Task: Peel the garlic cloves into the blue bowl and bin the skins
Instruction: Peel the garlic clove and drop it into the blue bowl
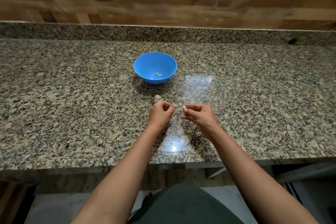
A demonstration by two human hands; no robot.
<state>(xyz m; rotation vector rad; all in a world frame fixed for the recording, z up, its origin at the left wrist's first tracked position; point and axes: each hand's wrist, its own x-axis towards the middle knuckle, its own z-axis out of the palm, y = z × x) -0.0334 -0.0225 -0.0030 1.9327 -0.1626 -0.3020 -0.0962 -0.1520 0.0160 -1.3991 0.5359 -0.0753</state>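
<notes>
Pinching garlic clove (185,107) in right hand (198,115), skin (174,105) in left hand (161,113)

Two bare hands close together, low over a speckled granite counter (72,96). Left hand (161,112) curled, pinching a wisp of papery skin (175,105) at its fingertips. Right hand (197,114) curled, pinching a pale garlic clove (185,107) just across from the left fingertips. Garlic bulb (157,98) just beyond the left knuckles. Blue bowl (145,63) farther beyond the left hand, a few peeled cloves (158,74) inside.
</notes>
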